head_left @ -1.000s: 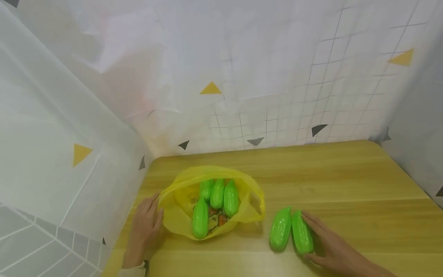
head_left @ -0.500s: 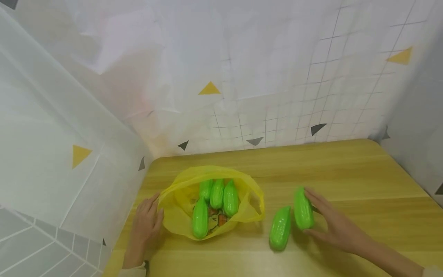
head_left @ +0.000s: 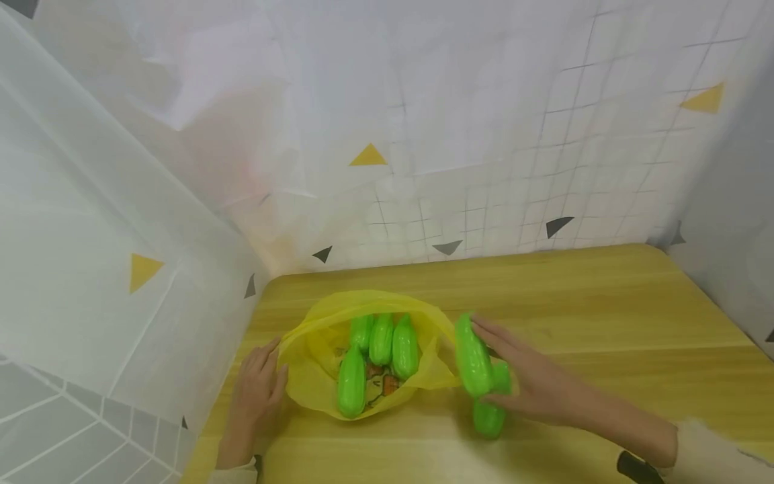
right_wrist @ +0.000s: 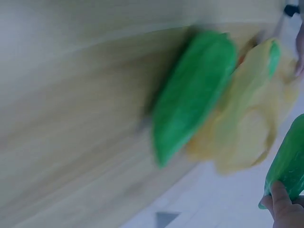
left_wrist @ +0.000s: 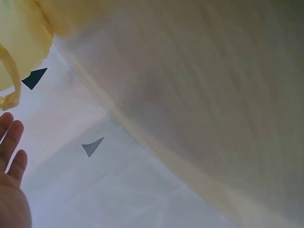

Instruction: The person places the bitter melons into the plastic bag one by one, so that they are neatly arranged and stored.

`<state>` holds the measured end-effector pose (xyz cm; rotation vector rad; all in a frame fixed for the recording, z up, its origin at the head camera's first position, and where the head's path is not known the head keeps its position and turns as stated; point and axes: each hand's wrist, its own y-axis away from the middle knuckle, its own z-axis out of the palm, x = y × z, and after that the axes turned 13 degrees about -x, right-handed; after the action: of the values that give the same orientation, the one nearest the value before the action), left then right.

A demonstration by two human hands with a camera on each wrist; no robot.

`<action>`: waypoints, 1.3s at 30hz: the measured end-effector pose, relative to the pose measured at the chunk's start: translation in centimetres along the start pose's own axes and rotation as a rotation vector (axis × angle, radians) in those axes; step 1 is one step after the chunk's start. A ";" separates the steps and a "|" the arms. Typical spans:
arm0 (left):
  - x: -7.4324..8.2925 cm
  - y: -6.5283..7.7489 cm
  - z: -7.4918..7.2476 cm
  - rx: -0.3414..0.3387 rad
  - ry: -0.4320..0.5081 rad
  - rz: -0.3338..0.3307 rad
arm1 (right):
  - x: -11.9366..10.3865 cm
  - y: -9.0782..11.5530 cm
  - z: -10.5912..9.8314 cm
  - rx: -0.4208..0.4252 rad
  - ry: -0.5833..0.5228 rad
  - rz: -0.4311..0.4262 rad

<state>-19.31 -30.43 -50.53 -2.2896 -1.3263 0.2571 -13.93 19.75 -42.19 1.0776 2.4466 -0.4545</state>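
My right hand (head_left: 529, 383) grips a glossy green cucumber-shaped piece (head_left: 473, 356) between thumb and fingers, raised at the right rim of the yellow plastic bag (head_left: 305, 376). In the right wrist view this held piece (right_wrist: 289, 159) shows at the right edge. A second green piece (right_wrist: 194, 92) lies on the table, partly hidden under my right hand in the head view. Several like it (head_left: 381, 339) lie inside the bag, whose mouth faces me. My left hand (head_left: 256, 386) rests at the bag's left rim; its fingers (left_wrist: 13, 137) look nearly straight in the left wrist view.
The bag stands on a wood-grain table (head_left: 605, 302). White sheeting with coloured triangles forms a back wall (head_left: 459, 121) and a left wall (head_left: 91, 202), with a grey wall (head_left: 738, 222) on the right. One bag handle (left_wrist: 14, 90) hangs near my left fingertips.
My right hand has lifted one green piece off the table beside the other and carried it left to the bag's right rim. My left hand and the bag have stayed put.
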 end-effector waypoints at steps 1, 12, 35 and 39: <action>0.0 0.0 0.0 0.003 -0.003 0.002 | -0.6 -0.3 0.2 -0.023 -0.024 -0.009; 0.6 1.0 0.2 0.002 -0.022 -0.009 | -5.4 -2.9 3.7 -0.223 -0.095 -0.185; 0.3 -0.1 -0.2 0.002 -0.023 -0.007 | -6.1 -8.1 6.1 -0.296 -0.070 -0.250; 0.3 -0.2 -0.2 -0.006 -0.016 -0.001 | -5.8 -8.9 6.9 -0.364 -0.078 -0.222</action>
<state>-19.26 -30.18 -50.29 -2.2962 -1.3380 0.2713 -15.44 7.29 -44.13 0.6309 2.4619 -0.1042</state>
